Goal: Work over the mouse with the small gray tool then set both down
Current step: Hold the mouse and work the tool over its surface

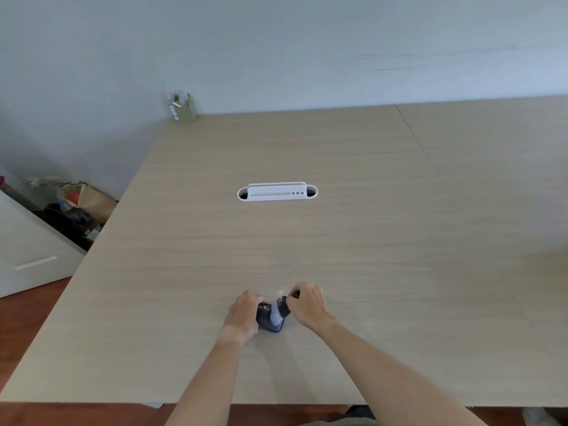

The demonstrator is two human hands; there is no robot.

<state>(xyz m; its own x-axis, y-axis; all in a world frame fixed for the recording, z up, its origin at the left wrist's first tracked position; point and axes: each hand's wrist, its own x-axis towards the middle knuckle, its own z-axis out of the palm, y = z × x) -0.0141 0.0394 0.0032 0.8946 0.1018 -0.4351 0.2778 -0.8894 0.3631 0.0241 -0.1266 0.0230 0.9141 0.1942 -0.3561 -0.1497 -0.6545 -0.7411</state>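
A dark mouse [266,321] lies on the wooden table [307,241] near its front edge. My left hand [242,315] grips the mouse from its left side. My right hand [307,304] holds a small gray tool [282,309] with a dark handle and a pale tip. The tool's pale tip rests on the top of the mouse. Both forearms reach in from the bottom of the view.
A white cable-port fitting [277,192] sits in the middle of the table. A small tan box [183,107] with papers stands at the far left corner by the wall. Bags and clutter [76,207] lie on the floor to the left, beside a white cabinet [30,250].
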